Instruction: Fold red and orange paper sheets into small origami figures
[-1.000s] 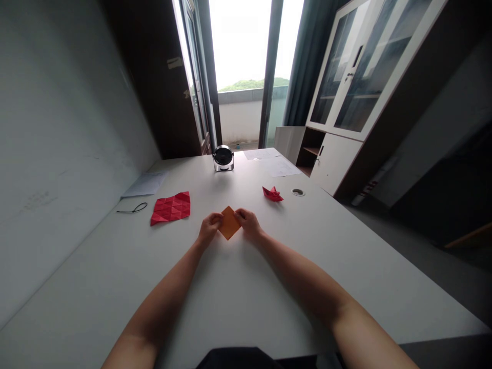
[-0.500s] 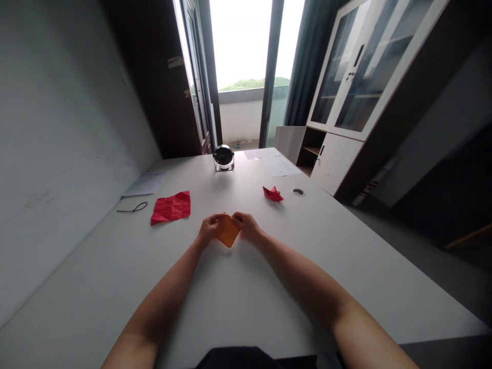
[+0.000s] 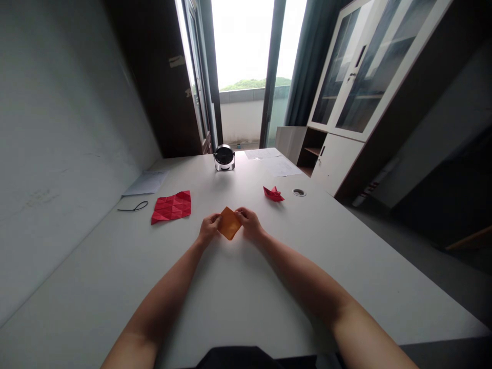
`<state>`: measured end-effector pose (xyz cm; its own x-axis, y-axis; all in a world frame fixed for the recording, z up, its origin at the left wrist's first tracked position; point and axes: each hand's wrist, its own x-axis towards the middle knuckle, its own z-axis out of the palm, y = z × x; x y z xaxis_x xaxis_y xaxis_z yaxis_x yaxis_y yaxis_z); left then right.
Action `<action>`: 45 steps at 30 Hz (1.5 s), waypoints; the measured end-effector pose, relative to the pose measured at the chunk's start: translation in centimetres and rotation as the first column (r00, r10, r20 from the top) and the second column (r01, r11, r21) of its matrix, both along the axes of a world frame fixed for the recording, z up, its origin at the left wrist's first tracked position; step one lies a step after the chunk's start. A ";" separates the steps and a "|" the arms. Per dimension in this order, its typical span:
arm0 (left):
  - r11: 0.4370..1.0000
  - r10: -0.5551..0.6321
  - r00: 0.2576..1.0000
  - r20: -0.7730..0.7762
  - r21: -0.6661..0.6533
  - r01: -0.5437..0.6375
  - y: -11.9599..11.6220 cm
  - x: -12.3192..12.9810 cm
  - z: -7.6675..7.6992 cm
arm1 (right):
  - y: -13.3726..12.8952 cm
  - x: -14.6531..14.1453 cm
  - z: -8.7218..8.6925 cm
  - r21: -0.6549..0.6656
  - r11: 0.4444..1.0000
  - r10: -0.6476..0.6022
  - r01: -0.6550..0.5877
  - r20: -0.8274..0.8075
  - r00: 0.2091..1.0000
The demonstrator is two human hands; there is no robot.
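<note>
A small orange sheet of folded paper [image 3: 230,224] is held up over the white table, turned so that one corner points toward me. My left hand [image 3: 209,226] pinches its left corner between thumb and fingers. On the opposite side, my right hand [image 3: 248,221] grips the right corner the same way. Beyond my right hand sits a red folded paper boat [image 3: 273,193]. To the left of my hands lies a creased red paper sheet [image 3: 171,207], spread out with a grid of fold lines.
A round black device on a silver stand [image 3: 224,157] stands at the far end of the table [image 3: 238,297]. White papers [image 3: 282,166] lie at the back right, another paper [image 3: 146,183] by the left wall. A black cable tie [image 3: 132,206] and a round cable hole [image 3: 299,192] flank the work area.
Both hands have shifted from the paper's top corner to its side corners. The orange paper has moved slightly away from me, and its top corner now shows.
</note>
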<state>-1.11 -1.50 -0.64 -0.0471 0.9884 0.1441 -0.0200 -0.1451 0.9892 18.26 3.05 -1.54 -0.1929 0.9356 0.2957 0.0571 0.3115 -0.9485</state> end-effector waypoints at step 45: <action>0.994 -0.113 0.994 0.007 0.005 0.113 -0.3 0.3 0.1 | -0.2 -0.3 -0.3 0.091 0.995 -0.042 0.033 0.096 0.994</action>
